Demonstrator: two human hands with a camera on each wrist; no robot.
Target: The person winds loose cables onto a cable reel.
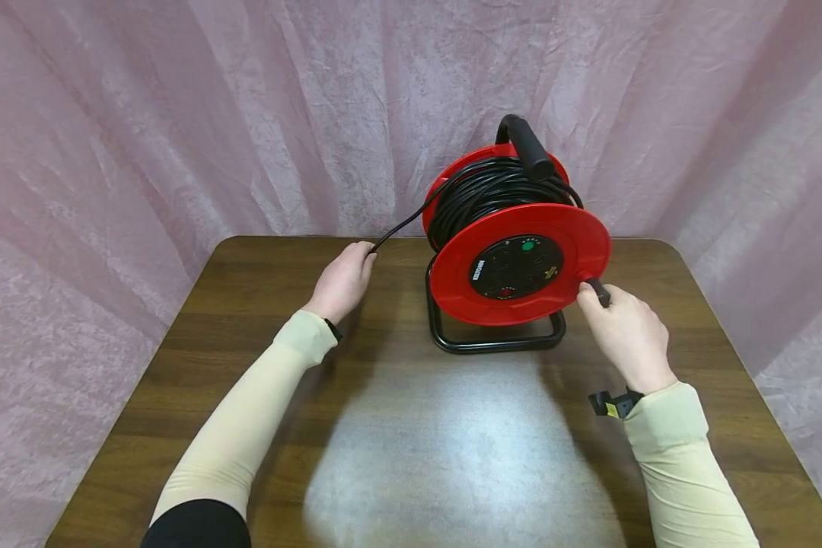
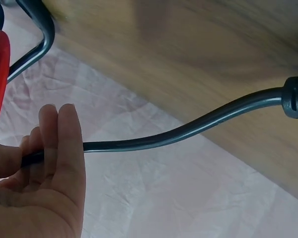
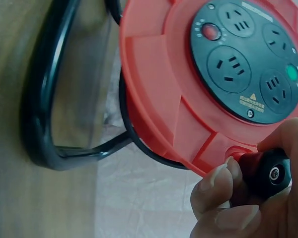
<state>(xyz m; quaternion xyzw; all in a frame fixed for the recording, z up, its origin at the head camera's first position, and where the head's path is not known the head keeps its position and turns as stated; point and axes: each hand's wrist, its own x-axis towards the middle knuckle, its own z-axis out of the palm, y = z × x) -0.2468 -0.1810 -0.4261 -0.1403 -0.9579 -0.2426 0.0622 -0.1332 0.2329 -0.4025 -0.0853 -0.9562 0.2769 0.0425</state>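
A red cable reel (image 1: 520,262) with black cable (image 1: 486,190) wound on its drum stands on a black tubular frame (image 1: 496,346). From its left side one length of cable runs out to my left hand (image 1: 343,281). That hand pinches the cable between thumb and fingers, as the left wrist view shows; beyond it the cable (image 2: 179,133) ends in a ribbed black part (image 2: 295,97), cut off by the frame edge. My right hand (image 1: 630,335) grips the black crank knob (image 3: 268,173) at the reel's lower right rim. Sockets sit on the reel's round black panel (image 3: 248,59).
The reel stands near the back edge of the wooden table (image 1: 411,457). A black carrying handle (image 1: 527,148) rises above the drum. Behind and at both sides hangs a pink curtain (image 1: 315,114).
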